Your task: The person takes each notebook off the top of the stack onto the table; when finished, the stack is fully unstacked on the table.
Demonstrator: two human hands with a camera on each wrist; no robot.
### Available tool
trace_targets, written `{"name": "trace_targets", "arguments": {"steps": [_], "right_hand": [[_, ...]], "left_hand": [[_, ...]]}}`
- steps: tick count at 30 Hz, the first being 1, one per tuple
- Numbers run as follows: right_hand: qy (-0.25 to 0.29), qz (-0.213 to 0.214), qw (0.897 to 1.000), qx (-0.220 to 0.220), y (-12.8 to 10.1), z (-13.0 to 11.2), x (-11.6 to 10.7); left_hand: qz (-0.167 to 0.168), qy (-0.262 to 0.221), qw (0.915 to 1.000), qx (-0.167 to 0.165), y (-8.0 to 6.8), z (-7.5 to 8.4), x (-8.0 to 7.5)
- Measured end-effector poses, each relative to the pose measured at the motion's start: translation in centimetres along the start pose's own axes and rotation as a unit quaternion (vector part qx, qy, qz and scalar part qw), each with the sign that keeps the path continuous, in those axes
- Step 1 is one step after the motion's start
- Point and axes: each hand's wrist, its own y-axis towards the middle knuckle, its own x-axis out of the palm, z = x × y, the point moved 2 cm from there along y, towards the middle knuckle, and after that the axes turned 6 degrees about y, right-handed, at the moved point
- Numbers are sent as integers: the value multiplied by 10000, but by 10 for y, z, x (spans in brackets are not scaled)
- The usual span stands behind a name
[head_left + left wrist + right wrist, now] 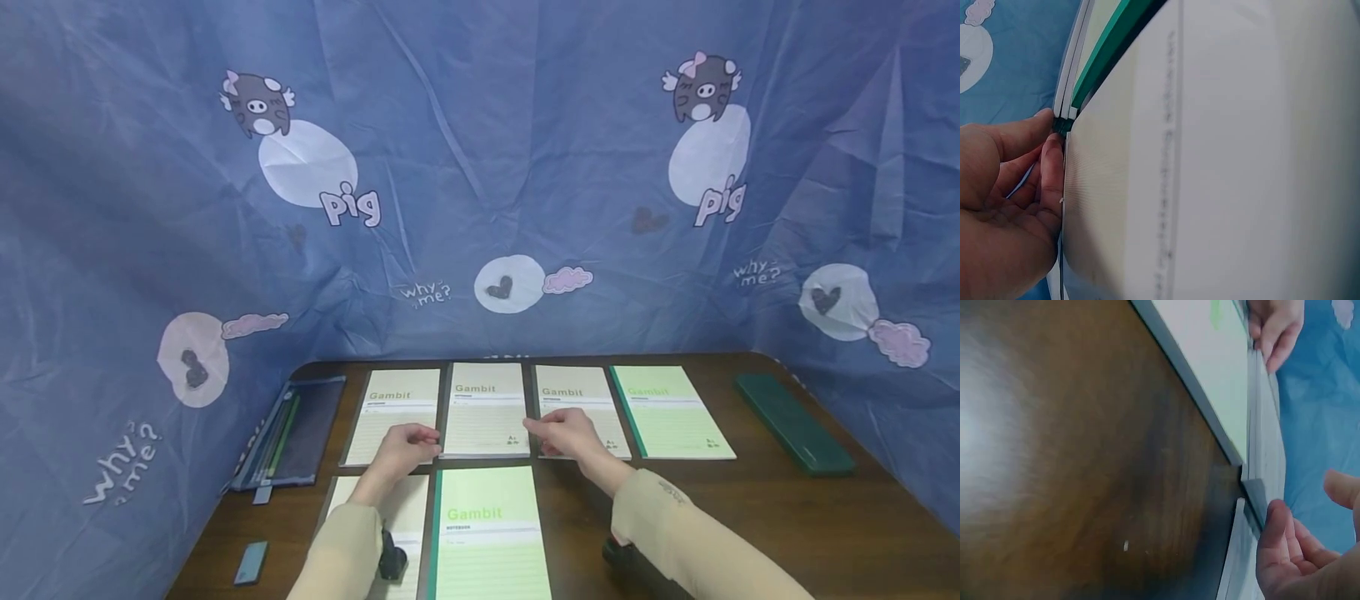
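- Framing the middle notebook of the far row, both hands sat at its near corners: the left hand at the near left corner, the right hand at the near right one.
- That cream "Gambit" notebook lay flat on the table, with a second cream notebook just to its left, a third cream notebook just to its right, and a green notebook at the far right of the row.
- In the left wrist view the left fingers lay fairly straight against the book's edge, with the thumb touching the corner; nothing was clenched, and I could not tell whether it was yet pinched.
- In the right wrist view the right fingers were loosely extended beside the corner, thumb apart, gripping nothing that I could see.
- The book looked thin, light and flexible, with a smooth cover that would likely slide easily on the polished wood and sag if lifted by one corner.
- Taking it at both near corners or along the side edges, thumb above and fingers beneath, seemed the safest hold; flat against the table, an edge would first need prising up.
- Nearer the person lay a large green notebook and another cream one; a pencil pouch sat left, a dark green case right.
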Motion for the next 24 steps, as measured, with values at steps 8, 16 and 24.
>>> {"name": "trace_targets", "arguments": {"steps": [8, 16, 24], "right_hand": [[-198, 225, 9995, 52, 19, 7, 9], [-502, 348, 9979, -204, 25, 10, 16], [-1010, 328, 9933, -456, 27, 8, 22]], "left_hand": [[-4, 11, 10000, -10, 0, 0, 0], [-15, -1, 10000, -28, -2, 1, -1], [-34, -9, 10000, -48, -2, 1, -1]]}}
